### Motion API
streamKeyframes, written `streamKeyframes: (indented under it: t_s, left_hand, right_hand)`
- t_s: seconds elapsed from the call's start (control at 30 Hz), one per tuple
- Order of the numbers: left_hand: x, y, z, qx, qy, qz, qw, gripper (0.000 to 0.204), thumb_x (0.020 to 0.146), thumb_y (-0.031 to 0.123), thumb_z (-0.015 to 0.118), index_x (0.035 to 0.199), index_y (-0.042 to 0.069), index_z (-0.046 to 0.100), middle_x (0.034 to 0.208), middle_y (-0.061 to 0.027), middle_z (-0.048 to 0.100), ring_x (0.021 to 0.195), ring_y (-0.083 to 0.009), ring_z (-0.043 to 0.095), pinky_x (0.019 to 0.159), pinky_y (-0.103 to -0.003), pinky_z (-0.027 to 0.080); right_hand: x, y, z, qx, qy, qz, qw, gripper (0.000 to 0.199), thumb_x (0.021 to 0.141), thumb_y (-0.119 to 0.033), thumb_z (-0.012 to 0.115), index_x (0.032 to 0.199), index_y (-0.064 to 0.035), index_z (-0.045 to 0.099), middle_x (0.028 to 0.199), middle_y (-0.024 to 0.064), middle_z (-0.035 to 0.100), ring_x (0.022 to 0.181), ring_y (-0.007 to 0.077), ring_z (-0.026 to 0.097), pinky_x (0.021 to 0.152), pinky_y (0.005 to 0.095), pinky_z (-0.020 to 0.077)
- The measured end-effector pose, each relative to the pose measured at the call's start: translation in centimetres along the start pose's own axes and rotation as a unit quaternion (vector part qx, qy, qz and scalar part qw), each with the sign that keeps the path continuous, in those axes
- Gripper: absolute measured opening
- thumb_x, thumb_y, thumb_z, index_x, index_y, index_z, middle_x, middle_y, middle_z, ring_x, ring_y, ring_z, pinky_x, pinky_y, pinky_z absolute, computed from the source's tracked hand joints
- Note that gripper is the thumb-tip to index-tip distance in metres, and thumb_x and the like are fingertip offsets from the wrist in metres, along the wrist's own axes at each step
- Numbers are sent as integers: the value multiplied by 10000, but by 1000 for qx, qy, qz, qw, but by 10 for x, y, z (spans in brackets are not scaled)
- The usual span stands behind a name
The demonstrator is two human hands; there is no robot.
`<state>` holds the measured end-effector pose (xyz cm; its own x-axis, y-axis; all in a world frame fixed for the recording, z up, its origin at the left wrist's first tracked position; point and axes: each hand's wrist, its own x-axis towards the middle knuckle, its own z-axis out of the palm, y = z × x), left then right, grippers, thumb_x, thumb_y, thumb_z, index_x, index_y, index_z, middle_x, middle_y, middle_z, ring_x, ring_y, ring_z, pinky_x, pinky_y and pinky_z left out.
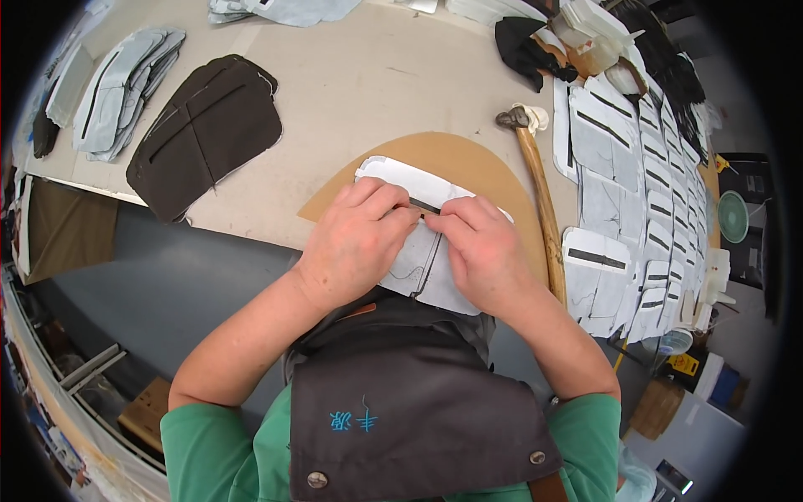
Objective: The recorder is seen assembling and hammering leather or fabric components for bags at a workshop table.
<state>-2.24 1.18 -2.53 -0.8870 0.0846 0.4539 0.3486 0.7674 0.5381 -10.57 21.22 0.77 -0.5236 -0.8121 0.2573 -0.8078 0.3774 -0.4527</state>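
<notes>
A white-backed fabric panel (456,289) with a dark slit across its upper part lies before me, over a curved tan board (439,146) at the table's edge. My left hand (355,238) is closed in a pinch at the slit, its fingertips partly hidden by the knuckles. From the other side, my right hand (485,251) pinches the same slit, thumb and forefinger nearly meeting the left ones. Between the fingertips a small dark bit shows, too small to make out. Below it a dark seam runs down the panel toward my apron (418,410).
A wooden-handled hammer (539,192) lies right of the board. Rows of similar white panels (602,289) cover the right side. At the left are a dark brown panel (209,125) and a stack of pale panels (121,92). Containers and black cloth (520,50) sit at the far right.
</notes>
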Motion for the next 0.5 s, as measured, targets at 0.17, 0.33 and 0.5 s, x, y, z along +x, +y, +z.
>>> streamKeyframes:
  t_s: [0.17, 0.33, 0.5]
  left_hand:
    - [1, 1, -1, 9, 8, -3, 1000, 217, 813, 16, 770, 1026, 41, 741, 1036, -77, 645, 971, -299, 593, 862, -406, 507]
    - [14, 22, 6, -49, 0, -21, 999, 290, 785, 33, 804, 1063, 50, 721, 1048, -83, 631, 957, -309, 584, 841, -408, 494]
    - [10, 20, 12, -51, -17, -43, 998, 301, 773, 42, 816, 1056, 69, 715, 1021, -79, 620, 937, -301, 577, 826, -410, 487]
  right_hand:
    - [-6, 6, -10, 60, 3, 40, 997, 241, 822, 71, 684, 1034, -39, 712, 984, 105, 660, 937, 332, 647, 792, 433, 538]
    - [-7, 8, -14, 129, -18, 121, 984, 180, 840, 37, 724, 1001, -40, 704, 962, 107, 664, 927, 332, 646, 777, 431, 525]
    - [-6, 10, -14, 111, -15, 85, 990, 191, 832, 49, 709, 1003, -36, 707, 946, 105, 652, 909, 326, 640, 775, 424, 527]
